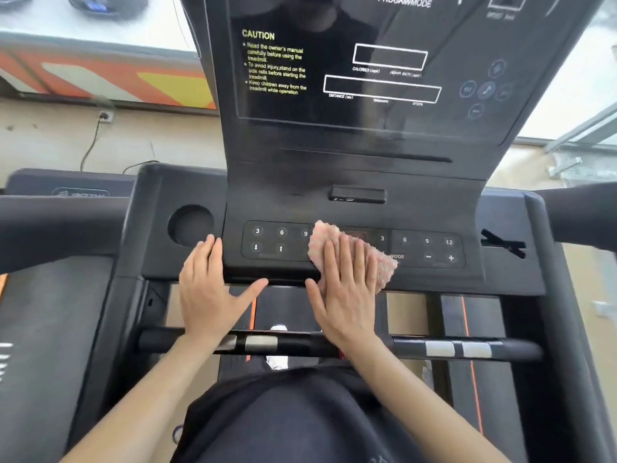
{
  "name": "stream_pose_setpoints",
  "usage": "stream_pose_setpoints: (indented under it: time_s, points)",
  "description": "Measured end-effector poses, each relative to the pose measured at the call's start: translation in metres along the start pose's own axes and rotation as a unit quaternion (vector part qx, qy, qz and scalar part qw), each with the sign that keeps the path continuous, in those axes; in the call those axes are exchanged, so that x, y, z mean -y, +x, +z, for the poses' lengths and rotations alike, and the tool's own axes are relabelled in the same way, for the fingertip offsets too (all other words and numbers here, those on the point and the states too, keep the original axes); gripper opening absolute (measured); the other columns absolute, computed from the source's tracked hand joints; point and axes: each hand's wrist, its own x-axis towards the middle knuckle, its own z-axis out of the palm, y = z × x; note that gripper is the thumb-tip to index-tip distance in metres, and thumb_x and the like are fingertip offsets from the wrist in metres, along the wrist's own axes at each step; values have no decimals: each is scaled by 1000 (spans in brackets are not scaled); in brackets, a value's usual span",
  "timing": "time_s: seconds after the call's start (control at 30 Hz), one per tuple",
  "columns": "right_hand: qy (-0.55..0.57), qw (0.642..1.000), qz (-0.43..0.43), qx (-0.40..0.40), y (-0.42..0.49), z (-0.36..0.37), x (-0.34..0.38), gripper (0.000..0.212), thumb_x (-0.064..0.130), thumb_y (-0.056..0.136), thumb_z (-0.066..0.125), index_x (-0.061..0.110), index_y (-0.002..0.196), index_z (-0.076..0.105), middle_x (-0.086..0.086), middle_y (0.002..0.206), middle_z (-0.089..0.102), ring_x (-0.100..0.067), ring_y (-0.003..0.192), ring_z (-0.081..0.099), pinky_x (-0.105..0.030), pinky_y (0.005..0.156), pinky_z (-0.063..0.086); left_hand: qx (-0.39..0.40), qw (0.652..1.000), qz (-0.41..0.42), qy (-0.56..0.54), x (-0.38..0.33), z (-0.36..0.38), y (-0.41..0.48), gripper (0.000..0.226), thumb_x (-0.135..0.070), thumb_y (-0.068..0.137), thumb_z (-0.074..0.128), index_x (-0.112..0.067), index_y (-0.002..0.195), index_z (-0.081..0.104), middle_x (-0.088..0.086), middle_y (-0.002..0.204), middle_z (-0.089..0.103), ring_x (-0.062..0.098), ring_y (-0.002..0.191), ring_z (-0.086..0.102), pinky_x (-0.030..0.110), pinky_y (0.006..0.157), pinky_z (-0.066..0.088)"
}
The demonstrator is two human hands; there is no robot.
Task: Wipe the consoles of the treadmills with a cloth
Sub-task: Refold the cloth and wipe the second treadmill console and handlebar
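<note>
The left hand (210, 289) lay flat on the console (334, 175), fingers straight and together, holding nothing. Its fingertips (210, 243) were just short of the cup holder (190, 225), and its thumb spread out toward the other hand along the front lip. Just right of those fingertips sat the left buttons (268, 240), uncovered. Further right, the cloth (320, 240) was spread on the middle of the button strip. It hid the centre keys, one corner poking out beyond the right hand's fingertips and its lower end hanging over the lip. The right hand (347, 289) pressed it down with straight fingers laid flat, neither pinching nor bunching it, while the thumb pointed left, off the fabric. Right of those fingers the right buttons (427, 248) were bare, and well above both hands rose the screen (334, 78). The step in hand looked like wiping the button strip, with the left hand only bracing. Which way the stroke ran could not be told. The next move would probably call for sliding the flat palm sideways across the uncovered keys with even pressure and keeping the cloth from slipping out. After that it would mean reaching up past the fingertips to the screen, which seemed hazy along its lower part.
</note>
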Motion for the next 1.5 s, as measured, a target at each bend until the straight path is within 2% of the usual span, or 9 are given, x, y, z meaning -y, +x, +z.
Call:
stream_pose_setpoints:
  time_s: [0.27,0.47,0.63,0.8,0.93,1.0,1.2,1.33,1.5]
  points:
    - [-12,997,-75,17,6,13,43,71,52,105,31,10,162,22,-14,171,13,-33,159,3,-54,128,11,7,999,42,-6,12,-5,0,102,-73,78,62,-2,149,45,15,156,47,33,145,43,48,117,38]
    - [-12,991,-128,29,26,23,81,67,50,107,32,14,162,21,-11,171,15,-31,159,3,-51,129,9,35,996,88,-4,30,-13,1,95,-51,77,84,-7,151,44,9,160,44,27,150,38,41,122,29]
    - [-34,979,-195,38,42,25,106,66,49,106,31,14,162,24,-12,170,19,-35,158,12,-51,129,11,20,994,68,88,44,-32,-7,73,-43,76,79,-23,143,57,8,154,51,36,144,43,53,112,32]
    - [-46,944,-327,14,45,36,109,58,32,104,41,19,160,31,-5,168,29,-35,156,23,-54,127,16,43,996,38,64,53,-38,-25,80,-30,75,83,-20,148,52,13,158,45,35,149,38,54,117,35]
    - [-84,906,-416,9,44,36,83,71,15,96,46,25,162,23,2,169,24,-31,156,22,-54,126,20,40,997,50,41,58,-36,-30,79,-23,74,84,-14,146,53,14,160,43,37,150,36,56,119,34]
    - [-92,909,-406,-3,38,32,65,76,14,94,56,25,162,25,3,169,25,-30,156,24,-53,125,22,32,998,54,25,59,-33,-32,79,-23,75,83,-14,148,52,15,161,41,38,151,34,57,120,32]
    - [-68,944,-321,33,4,11,14,79,9,89,54,19,162,25,2,170,20,-28,159,12,-52,128,16,43,998,51,14,56,-21,-38,91,-28,78,80,-12,156,38,20,166,28,42,156,20,58,124,24]
    - [-7,972,-232,27,-21,1,-10,77,-1,83,54,11,158,35,-6,167,30,-29,156,23,-47,128,21,32,999,37,-20,50,-18,-41,85,-26,79,81,-6,152,43,21,164,32,43,155,22,60,120,31]
    - [47,993,-97,49,-52,-21,-45,62,15,95,66,12,153,44,-6,161,42,-28,150,39,-44,120,36,17,996,49,-70,30,-17,-56,66,-27,82,75,-8,142,56,16,153,50,41,149,36,60,115,38]
